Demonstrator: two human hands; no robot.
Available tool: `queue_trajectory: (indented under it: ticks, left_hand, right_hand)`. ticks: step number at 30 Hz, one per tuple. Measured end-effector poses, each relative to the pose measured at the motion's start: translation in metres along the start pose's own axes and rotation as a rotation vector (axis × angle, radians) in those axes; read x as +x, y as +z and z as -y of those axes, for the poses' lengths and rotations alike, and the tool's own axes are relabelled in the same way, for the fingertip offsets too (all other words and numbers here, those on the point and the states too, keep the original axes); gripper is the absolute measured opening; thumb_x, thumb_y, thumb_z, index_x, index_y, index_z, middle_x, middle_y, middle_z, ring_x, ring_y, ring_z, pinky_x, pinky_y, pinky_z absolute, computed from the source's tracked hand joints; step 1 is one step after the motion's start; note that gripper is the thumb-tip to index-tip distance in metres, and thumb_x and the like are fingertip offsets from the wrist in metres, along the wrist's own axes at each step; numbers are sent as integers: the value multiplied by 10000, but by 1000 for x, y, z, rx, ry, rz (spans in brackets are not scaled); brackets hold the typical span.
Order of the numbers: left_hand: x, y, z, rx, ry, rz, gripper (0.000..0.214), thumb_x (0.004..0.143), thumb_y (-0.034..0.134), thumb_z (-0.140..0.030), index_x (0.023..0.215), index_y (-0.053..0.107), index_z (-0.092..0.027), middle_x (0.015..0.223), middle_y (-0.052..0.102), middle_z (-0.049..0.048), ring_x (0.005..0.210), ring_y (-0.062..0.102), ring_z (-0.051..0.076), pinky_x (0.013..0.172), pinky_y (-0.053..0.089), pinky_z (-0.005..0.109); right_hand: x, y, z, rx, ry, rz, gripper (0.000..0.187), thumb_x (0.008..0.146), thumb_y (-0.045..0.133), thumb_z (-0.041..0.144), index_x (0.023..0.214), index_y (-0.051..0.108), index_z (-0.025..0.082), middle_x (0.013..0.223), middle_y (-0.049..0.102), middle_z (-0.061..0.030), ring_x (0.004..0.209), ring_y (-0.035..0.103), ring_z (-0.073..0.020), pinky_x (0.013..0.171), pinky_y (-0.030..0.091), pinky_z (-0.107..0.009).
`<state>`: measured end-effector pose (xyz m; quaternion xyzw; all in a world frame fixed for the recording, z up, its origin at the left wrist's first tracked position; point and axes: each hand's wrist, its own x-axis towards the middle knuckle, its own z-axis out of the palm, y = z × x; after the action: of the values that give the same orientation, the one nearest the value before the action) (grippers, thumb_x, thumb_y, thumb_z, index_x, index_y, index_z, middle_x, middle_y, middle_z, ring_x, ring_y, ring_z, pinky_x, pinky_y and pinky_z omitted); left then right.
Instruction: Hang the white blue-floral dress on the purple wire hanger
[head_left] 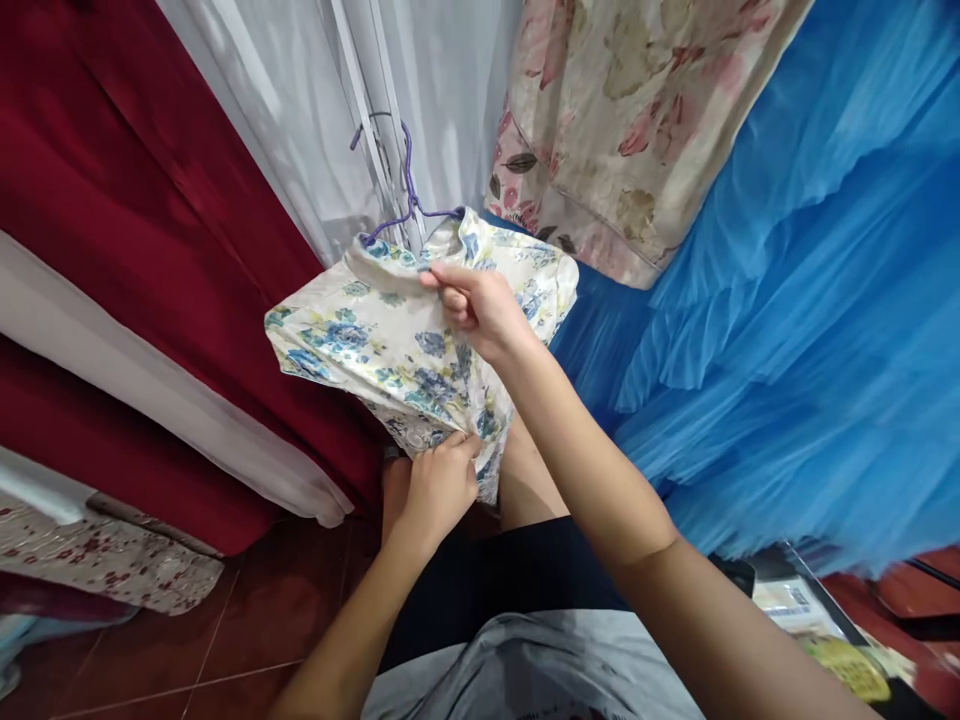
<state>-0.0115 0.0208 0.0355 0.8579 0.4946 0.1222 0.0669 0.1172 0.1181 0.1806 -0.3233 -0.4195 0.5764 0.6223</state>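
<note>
A white shirt (390,345) with blue and yellow flowers hangs on a purple wire hanger (411,195) in front of me. The hanger's hook loops around thin white straps. With fingers pinched at the shirt's collar edge, my right hand (484,308) crosses over its upper front. Lower down, my left hand (442,482) grips the front cloth near the hem, its fingertips partly hidden in the folds. The cloth between the two hands is creased, and my legs show behind the lower part.
Dark red drapes (172,250) and a white curtain (262,80) hang at the left and back. A floral cloth (622,130) and blue ruffled tulle (787,330) hang at the right. Packets (832,655) lie low at the right. The floor (247,620) is red tile.
</note>
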Motion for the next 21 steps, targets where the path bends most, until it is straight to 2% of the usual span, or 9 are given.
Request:
queue_trajectory:
  ticks: [3, 5, 8, 10, 11, 13, 16, 18, 21]
  left_hand:
    - [10, 5, 10, 59, 54, 75, 262, 820, 537, -88, 970, 689, -239, 999, 708, 60, 781, 677, 226, 645, 447, 312]
    - [17, 4, 22, -61, 65, -14, 158, 826, 583, -129, 914, 682, -215, 940, 711, 56, 786, 677, 221, 668, 478, 304]
    - [31, -22, 39, -307, 8, -499, 108, 911, 575, -227, 969, 655, -185, 921, 703, 63, 830, 675, 206, 729, 512, 295]
    - [42, -56, 44, -400, 9, -810, 260, 981, 514, -288, 1206, 596, -188, 978, 693, 67, 869, 674, 190, 767, 523, 293]
    - [48, -75, 44, -417, 44, -883, 341, 1002, 493, -315, 1320, 534, -202, 988, 688, 62, 867, 673, 180, 771, 524, 289]
    - [62, -113, 39, -391, 158, -866, 408, 1021, 472, -354, 1410, 468, -229, 959, 684, 43, 838, 665, 164, 771, 517, 279]
    - [83, -151, 28, -252, 293, -733, 269, 1034, 450, -365, 1113, 649, -203, 876, 678, 37, 813, 637, 166, 775, 485, 281]
    - [93, -159, 24, -174, 325, -704, 292, 1030, 461, -351, 890, 652, -180, 820, 660, 37, 794, 611, 168, 767, 458, 286]
    - [101, -153, 24, -214, 308, -747, 295, 1015, 501, -349, 803, 612, -177, 742, 620, 20, 711, 571, 150, 701, 430, 278]
  right_hand:
    - [-6, 22, -6, 0, -145, -72, 330, 907, 672, 421, 703, 670, 162, 462, 401, 81, 431, 331, -70, 450, 283, -219]
    - [-19, 29, -21, -6, -229, -117, 389, 918, 640, 518, 737, 675, 176, 466, 418, 78, 444, 368, -77, 472, 320, -221]
    - [-35, 26, -40, -28, -326, -158, 458, 910, 592, 621, 768, 678, 194, 476, 428, 75, 463, 402, -87, 493, 345, -228]
    - [-39, 22, -44, -59, -357, -144, 474, 909, 583, 630, 741, 671, 196, 474, 429, 71, 463, 400, -90, 493, 343, -235]
    - [-39, 19, -43, -80, -367, -126, 472, 908, 588, 624, 724, 666, 196, 471, 430, 70, 459, 394, -91, 491, 336, -238]
    - [-37, 14, -38, -130, -391, -81, 455, 902, 611, 602, 701, 660, 196, 469, 434, 67, 455, 379, -90, 488, 320, -242]
    - [-31, 6, -29, -193, -450, -35, 435, 875, 658, 572, 668, 650, 189, 480, 426, 65, 460, 346, -87, 485, 283, -247]
    - [-25, 1, -29, -225, -472, -26, 431, 860, 676, 556, 647, 636, 183, 490, 405, 66, 467, 318, -85, 484, 252, -251]
    - [-13, -4, -38, -308, -456, -14, 413, 870, 656, 526, 654, 628, 174, 518, 418, 56, 491, 322, -90, 492, 245, -251]
